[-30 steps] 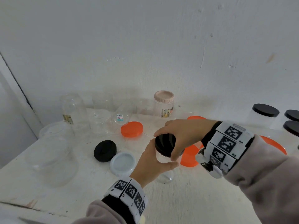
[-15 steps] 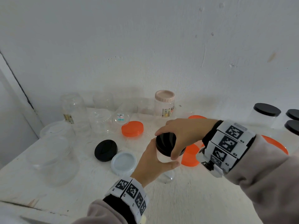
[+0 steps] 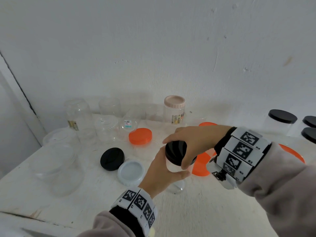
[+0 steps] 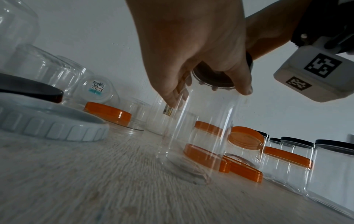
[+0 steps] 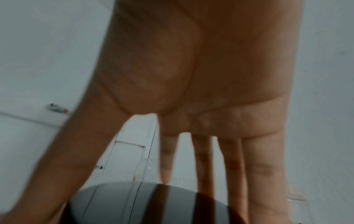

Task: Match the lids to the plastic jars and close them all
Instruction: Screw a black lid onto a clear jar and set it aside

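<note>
Right now my left hand [image 3: 160, 170] wraps the clear jar [image 4: 199, 136] standing at the desk's [image 3: 196, 211] centre, steadying its smooth wall, while my right hand [image 3: 193, 142] curls fingertips round the black lid [image 3: 176, 151] on its mouth, presumably to twist it. At nine o'clock lie a loose black lid [image 3: 112, 158] and ribbed white lid [image 3: 131, 172].
</note>
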Demonstrator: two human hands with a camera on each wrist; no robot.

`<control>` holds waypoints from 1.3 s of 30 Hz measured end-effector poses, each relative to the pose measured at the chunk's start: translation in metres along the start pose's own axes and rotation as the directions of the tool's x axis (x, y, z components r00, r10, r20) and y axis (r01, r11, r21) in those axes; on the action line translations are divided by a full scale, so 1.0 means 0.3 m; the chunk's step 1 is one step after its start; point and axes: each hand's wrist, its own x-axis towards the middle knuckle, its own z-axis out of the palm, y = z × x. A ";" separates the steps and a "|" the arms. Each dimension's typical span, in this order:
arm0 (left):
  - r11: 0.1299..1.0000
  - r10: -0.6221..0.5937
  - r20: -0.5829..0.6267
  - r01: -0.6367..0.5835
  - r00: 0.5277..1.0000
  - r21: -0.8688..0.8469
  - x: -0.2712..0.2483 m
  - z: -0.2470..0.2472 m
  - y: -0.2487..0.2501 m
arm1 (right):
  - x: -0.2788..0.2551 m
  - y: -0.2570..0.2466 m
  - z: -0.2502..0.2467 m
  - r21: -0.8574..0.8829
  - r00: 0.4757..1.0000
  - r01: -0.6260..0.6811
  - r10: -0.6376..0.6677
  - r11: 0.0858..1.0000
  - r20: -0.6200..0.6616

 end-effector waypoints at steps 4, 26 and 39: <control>1.000 0.003 -0.003 -0.003 1.000 -0.007 -0.001 0.002 0.003 | 0.005 0.003 0.000 -0.034 0.995 0.033 -0.036 0.999 -0.097; 0.999 0.011 0.002 -0.011 1.000 -0.040 0.000 0.004 -0.010 | 0.010 0.010 0.032 0.009 0.993 -0.063 0.063 0.998 -0.103; 0.998 0.017 -0.043 -0.020 0.999 -0.058 -0.004 0.018 -0.012 | 0.004 0.051 0.100 -0.011 0.956 0.032 -0.034 0.999 -0.292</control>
